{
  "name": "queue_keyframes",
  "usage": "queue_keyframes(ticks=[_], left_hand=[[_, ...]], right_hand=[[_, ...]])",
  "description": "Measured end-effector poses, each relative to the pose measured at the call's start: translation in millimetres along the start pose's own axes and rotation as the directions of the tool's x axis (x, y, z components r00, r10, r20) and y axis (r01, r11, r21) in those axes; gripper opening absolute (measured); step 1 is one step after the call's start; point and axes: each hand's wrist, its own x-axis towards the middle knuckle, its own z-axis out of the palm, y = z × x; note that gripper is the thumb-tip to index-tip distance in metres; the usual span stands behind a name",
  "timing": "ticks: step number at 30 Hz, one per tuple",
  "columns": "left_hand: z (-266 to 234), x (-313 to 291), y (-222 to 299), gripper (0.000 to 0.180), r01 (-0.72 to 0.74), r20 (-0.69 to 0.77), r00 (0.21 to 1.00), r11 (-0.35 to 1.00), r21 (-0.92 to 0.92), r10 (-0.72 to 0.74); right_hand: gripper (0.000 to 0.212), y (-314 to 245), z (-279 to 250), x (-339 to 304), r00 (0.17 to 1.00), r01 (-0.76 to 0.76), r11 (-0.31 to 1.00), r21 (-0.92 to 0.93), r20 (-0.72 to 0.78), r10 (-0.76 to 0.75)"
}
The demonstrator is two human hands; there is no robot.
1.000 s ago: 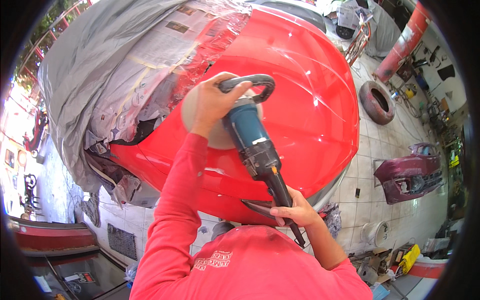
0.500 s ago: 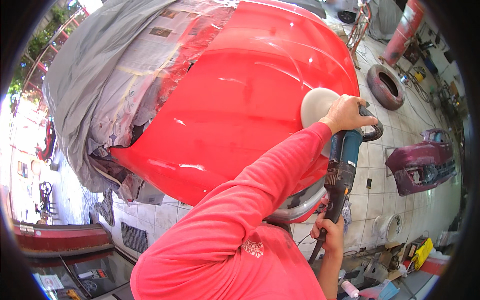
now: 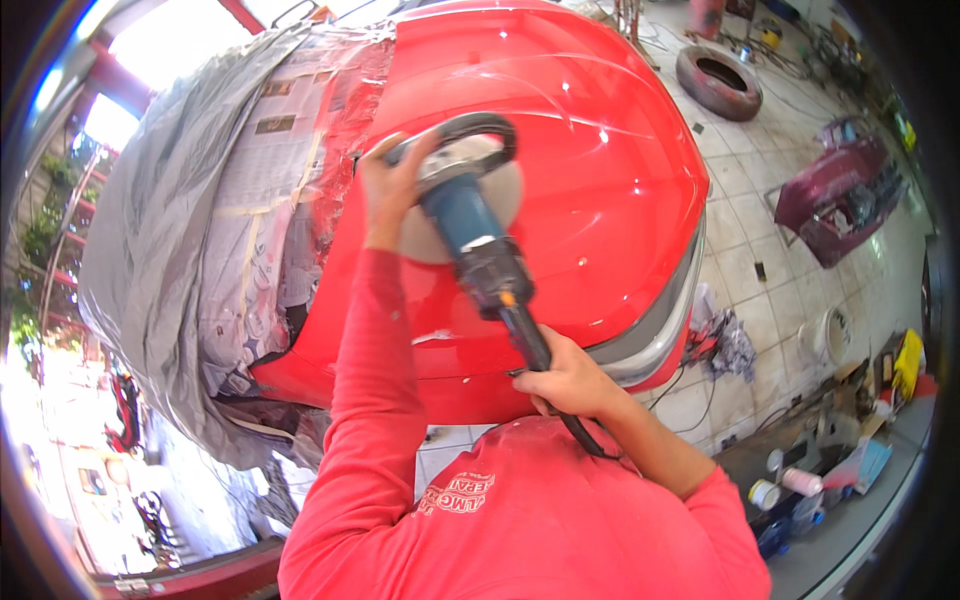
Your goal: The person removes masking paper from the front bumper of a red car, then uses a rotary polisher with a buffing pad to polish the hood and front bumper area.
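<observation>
A blue and black car polisher [image 3: 467,213] lies across the glossy red hood [image 3: 570,220], its round pale pad [image 3: 424,241] against the paint near the windshield side. My left hand [image 3: 388,190] grips the left end of its looped black front handle. Toward the front of the car, my right hand [image 3: 567,373] is wrapped around the black rear handle. From there a black cord runs down against my red shirt. The polisher's head hides part of the pad, and the fingers of my left hand are slightly blurred.
Masking paper [image 3: 262,170] and a grey cover [image 3: 150,250] drape the car at left. On the tiled floor at right lie a tire [image 3: 719,84], a maroon bumper [image 3: 838,195] and a white bucket [image 3: 826,338]. Bottles and a yellow cloth [image 3: 906,364] sit lower right.
Both hands have swung the polisher leftward across the hood, from its right side to near the masked windshield. The view has shifted too, and the tool now slants the other way.
</observation>
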Motion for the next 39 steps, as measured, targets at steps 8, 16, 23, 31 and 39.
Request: queue_keyframes(ticks=[8, 16, 23, 31, 39], left_hand=[[-111.2, -11.1, -36.3, 0.031, -0.046, -0.382, 0.923, 0.999, -0.009, 0.039], [36.8, 9.8, -1.0, 0.028, -0.078, -0.142, 0.988, 0.992, -0.095, 0.064], [260.7, 29.8, 42.8, 0.053, -0.101, 0.227, 0.968, 0.994, -0.042, 0.108], [442.0, 42.7, 68.1, 0.076, -0.245, 0.374, 0.895, 0.969, -0.04, 0.242], [313.5, 49.1, 51.0, 0.061, -0.105, 0.177, 0.978, 0.994, -0.015, 0.106]], right_hand=[[0.087, -20.7, 36.5, 31.8, 0.976, 0.203, 0.927, -0.314, 0.138, -0.167], [0.069, 14.4, -43.1, -6.9, 0.914, 0.297, 0.885, -0.358, -0.163, -0.372], [0.064, 21.6, -146.0, -84.0, 0.902, 0.001, 1.0, -0.001, -0.431, -0.001], [0.03, 33.9, -227.5, -107.7, 0.799, 0.206, 0.929, 0.307, -0.601, 0.022], [0.023, 23.4, -168.4, -61.6, 0.839, 0.151, 0.982, 0.117, -0.54, -0.065]])
